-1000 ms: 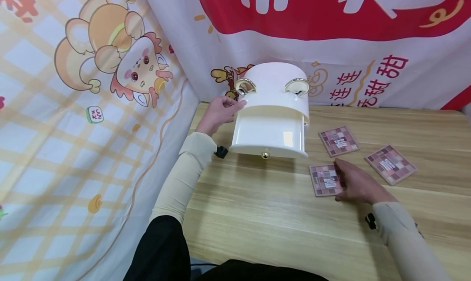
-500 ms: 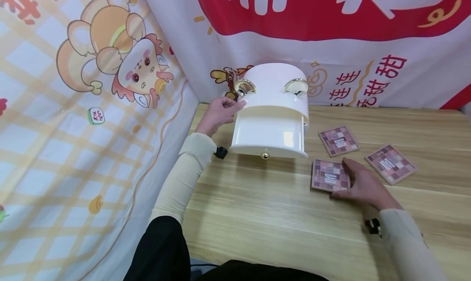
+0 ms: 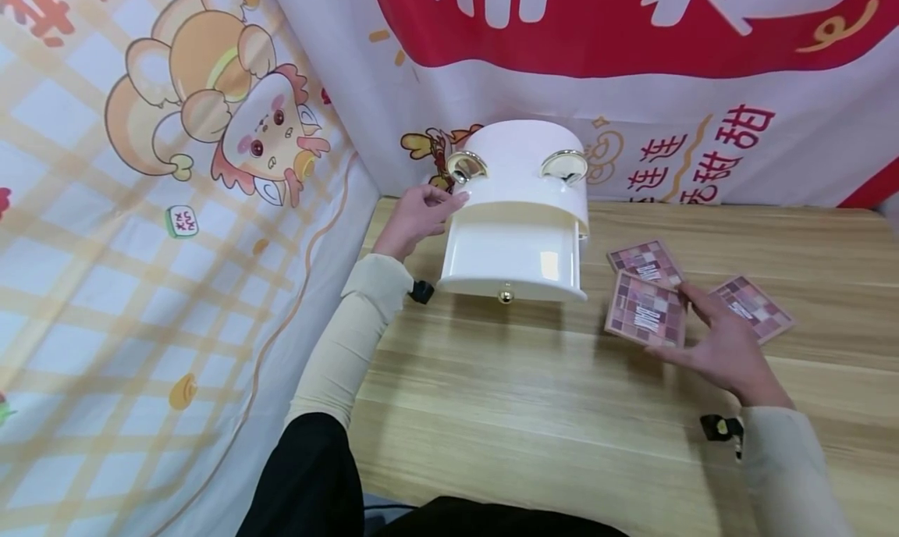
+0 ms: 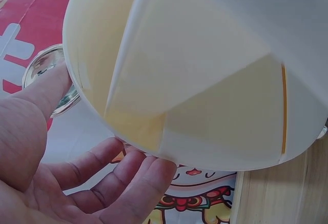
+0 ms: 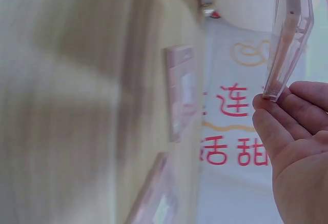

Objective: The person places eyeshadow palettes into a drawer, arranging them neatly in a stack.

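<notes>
A white makeup storage box (image 3: 528, 162) with two gold-rimmed round openings stands at the back of the table. Its bottom drawer (image 3: 516, 244) is pulled out, and nothing lies in the visible part. My left hand (image 3: 421, 217) holds the box's left side; in the left wrist view my thumb touches it near one gold rim, with the other fingers bent against its curved wall. Pinched by its right side in my right hand (image 3: 723, 346) is an eyeshadow palette (image 3: 644, 311), lifted and slightly tilted. It partly covers a second palette (image 3: 644, 257) on the table.
A third palette (image 3: 755, 307) lies on the wooden table (image 3: 506, 396), partly behind my right hand. Printed cloth (image 3: 232, 248) hangs along the left, and another printed cloth (image 3: 492, 84) hangs right behind the box. A gold knob (image 3: 506, 295) sticks out from the drawer front.
My right hand has raised the nearest palette off the table and moved it slightly right and toward the back. The left hand, box and drawer stay where they were.
</notes>
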The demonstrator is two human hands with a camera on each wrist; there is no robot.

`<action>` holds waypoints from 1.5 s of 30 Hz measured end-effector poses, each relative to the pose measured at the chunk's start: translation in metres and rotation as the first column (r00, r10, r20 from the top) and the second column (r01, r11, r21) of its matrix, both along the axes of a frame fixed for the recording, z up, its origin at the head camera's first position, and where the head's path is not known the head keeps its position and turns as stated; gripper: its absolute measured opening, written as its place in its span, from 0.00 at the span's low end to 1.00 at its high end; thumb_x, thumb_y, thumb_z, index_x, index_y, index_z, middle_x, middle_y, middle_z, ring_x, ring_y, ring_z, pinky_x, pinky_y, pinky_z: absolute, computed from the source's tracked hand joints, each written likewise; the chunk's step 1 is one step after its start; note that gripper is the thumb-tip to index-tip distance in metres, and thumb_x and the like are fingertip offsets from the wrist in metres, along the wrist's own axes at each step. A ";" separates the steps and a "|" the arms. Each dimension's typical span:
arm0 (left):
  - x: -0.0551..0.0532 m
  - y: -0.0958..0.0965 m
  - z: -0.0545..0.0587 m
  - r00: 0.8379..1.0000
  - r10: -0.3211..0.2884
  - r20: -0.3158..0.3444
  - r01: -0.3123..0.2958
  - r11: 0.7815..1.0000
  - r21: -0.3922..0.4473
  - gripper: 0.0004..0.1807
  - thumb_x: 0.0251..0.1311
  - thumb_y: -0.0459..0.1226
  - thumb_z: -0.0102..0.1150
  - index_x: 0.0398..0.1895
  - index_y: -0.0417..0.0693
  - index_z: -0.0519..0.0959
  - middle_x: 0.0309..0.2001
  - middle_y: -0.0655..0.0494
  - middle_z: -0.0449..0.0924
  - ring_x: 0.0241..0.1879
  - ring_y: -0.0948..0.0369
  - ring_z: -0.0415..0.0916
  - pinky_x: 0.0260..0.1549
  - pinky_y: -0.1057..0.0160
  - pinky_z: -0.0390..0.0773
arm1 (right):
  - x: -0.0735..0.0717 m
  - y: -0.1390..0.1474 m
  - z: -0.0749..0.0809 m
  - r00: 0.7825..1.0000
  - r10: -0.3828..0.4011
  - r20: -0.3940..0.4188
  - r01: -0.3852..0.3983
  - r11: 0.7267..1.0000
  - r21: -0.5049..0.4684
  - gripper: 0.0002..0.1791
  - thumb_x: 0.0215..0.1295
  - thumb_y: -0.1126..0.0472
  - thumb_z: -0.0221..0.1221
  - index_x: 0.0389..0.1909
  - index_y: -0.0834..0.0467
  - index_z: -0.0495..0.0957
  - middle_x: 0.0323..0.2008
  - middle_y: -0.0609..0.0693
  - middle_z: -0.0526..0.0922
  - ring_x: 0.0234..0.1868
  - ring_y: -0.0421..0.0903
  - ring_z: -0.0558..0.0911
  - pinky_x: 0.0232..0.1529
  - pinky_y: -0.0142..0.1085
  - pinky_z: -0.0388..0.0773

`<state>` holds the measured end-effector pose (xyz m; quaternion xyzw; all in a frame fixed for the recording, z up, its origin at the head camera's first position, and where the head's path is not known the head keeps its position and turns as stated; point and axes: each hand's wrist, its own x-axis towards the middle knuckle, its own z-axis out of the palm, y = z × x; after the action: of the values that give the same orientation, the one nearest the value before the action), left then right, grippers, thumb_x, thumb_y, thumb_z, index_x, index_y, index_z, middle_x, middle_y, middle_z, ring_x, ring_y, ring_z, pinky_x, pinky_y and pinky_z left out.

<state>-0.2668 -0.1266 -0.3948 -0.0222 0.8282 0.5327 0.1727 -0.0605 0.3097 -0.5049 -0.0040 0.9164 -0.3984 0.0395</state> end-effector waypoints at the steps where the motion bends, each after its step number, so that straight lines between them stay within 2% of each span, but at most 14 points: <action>1: 0.000 0.000 0.000 1.000 0.000 0.002 0.000 1.000 0.001 0.39 0.49 0.64 0.71 0.53 0.46 0.76 0.52 0.49 0.76 0.50 0.54 0.78 0.51 0.54 0.83 | 0.000 0.000 0.002 1.000 -0.007 -0.002 0.007 1.000 -0.020 0.72 0.39 0.43 0.82 0.80 0.54 0.47 0.75 0.67 0.56 0.69 0.75 0.59 0.60 0.74 0.59; 4: 0.001 0.000 0.001 1.000 0.000 0.008 0.000 1.000 0.001 0.39 0.49 0.64 0.71 0.53 0.46 0.76 0.52 0.49 0.76 0.51 0.54 0.78 0.54 0.51 0.81 | 0.001 -0.002 0.010 1.000 -0.022 -0.012 0.020 0.995 -0.097 0.70 0.40 0.47 0.83 0.80 0.53 0.48 0.76 0.63 0.55 0.72 0.71 0.58 0.66 0.68 0.58; 7: 0.000 0.000 0.001 1.000 -0.001 0.010 0.001 1.000 0.000 0.39 0.49 0.64 0.71 0.54 0.46 0.76 0.53 0.50 0.76 0.51 0.54 0.78 0.53 0.52 0.81 | 0.001 -0.005 0.019 0.999 -0.031 -0.045 0.024 0.989 -0.145 0.68 0.40 0.50 0.83 0.80 0.51 0.50 0.76 0.59 0.56 0.73 0.66 0.60 0.72 0.43 0.60; 10: 0.000 0.000 0.001 1.000 0.001 0.008 -0.001 1.000 0.003 0.39 0.49 0.64 0.71 0.54 0.46 0.76 0.52 0.50 0.76 0.51 0.54 0.78 0.53 0.52 0.81 | -0.002 -0.009 0.029 0.994 -0.033 -0.101 0.015 0.985 -0.171 0.66 0.40 0.54 0.83 0.79 0.48 0.53 0.75 0.56 0.59 0.72 0.63 0.63 0.65 0.21 0.61; 12: 0.000 0.000 0.000 1.000 0.003 0.007 -0.003 1.000 0.006 0.39 0.49 0.64 0.72 0.53 0.46 0.76 0.52 0.49 0.76 0.51 0.54 0.78 0.53 0.52 0.81 | -0.005 -0.013 0.037 0.991 -0.028 -0.132 0.001 0.980 -0.199 0.65 0.40 0.57 0.84 0.78 0.47 0.55 0.75 0.56 0.60 0.72 0.61 0.64 0.60 0.16 0.61; 15: 0.000 0.001 0.000 1.000 0.002 0.007 -0.002 1.000 0.012 0.38 0.49 0.63 0.72 0.53 0.46 0.76 0.52 0.49 0.76 0.51 0.54 0.78 0.55 0.51 0.80 | -0.010 -0.020 0.049 0.987 -0.024 -0.162 -0.014 0.974 -0.227 0.63 0.40 0.60 0.84 0.77 0.47 0.58 0.74 0.57 0.62 0.71 0.59 0.66 0.60 0.17 0.64; 21: 0.000 0.001 0.000 1.000 -0.003 0.001 0.003 1.000 0.008 0.38 0.49 0.63 0.72 0.52 0.46 0.76 0.52 0.50 0.76 0.51 0.54 0.78 0.51 0.55 0.82 | -0.020 -0.034 0.073 0.995 -0.012 -0.100 -0.015 0.964 -0.266 0.59 0.43 0.59 0.82 0.77 0.45 0.60 0.73 0.54 0.66 0.67 0.49 0.72 0.56 0.16 0.68; 30: 0.000 0.000 0.000 1.000 -0.001 -0.003 0.001 1.000 0.014 0.38 0.48 0.63 0.72 0.51 0.46 0.76 0.51 0.49 0.76 0.50 0.54 0.77 0.52 0.54 0.82 | -0.040 -0.056 0.098 0.999 0.039 -0.036 -0.049 0.942 -0.331 0.56 0.47 0.59 0.81 0.77 0.50 0.60 0.72 0.52 0.68 0.65 0.50 0.72 0.54 0.19 0.71; 35: 0.000 0.001 0.001 1.000 0.002 0.005 -0.002 1.000 0.016 0.38 0.49 0.63 0.72 0.52 0.46 0.76 0.52 0.49 0.75 0.50 0.53 0.77 0.54 0.52 0.81 | -0.050 -0.071 0.106 0.996 0.062 -0.066 -0.080 0.938 -0.336 0.52 0.47 0.58 0.80 0.74 0.52 0.65 0.68 0.52 0.72 0.61 0.48 0.74 0.54 0.22 0.73; 41: 0.001 0.001 0.001 1.000 0.006 0.004 -0.006 1.000 0.010 0.37 0.49 0.63 0.72 0.51 0.46 0.76 0.51 0.49 0.75 0.50 0.54 0.77 0.52 0.54 0.82 | -0.060 -0.086 0.112 0.994 0.090 -0.057 -0.103 0.953 -0.286 0.51 0.45 0.50 0.81 0.72 0.50 0.69 0.63 0.50 0.75 0.57 0.46 0.75 0.54 0.34 0.73; 45: 0.001 0.000 0.001 1.000 0.010 0.001 -0.010 1.000 0.021 0.37 0.49 0.62 0.72 0.51 0.45 0.76 0.51 0.48 0.75 0.49 0.53 0.77 0.52 0.53 0.82 | -0.066 -0.095 0.114 0.993 0.108 -0.038 -0.114 0.953 -0.280 0.53 0.43 0.47 0.82 0.72 0.52 0.68 0.63 0.51 0.75 0.57 0.48 0.75 0.56 0.44 0.72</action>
<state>-0.2659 -0.1262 -0.3934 -0.0249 0.8224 0.5422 0.1704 -0.1264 0.2144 -0.3904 -0.0656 0.8489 -0.5219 0.0506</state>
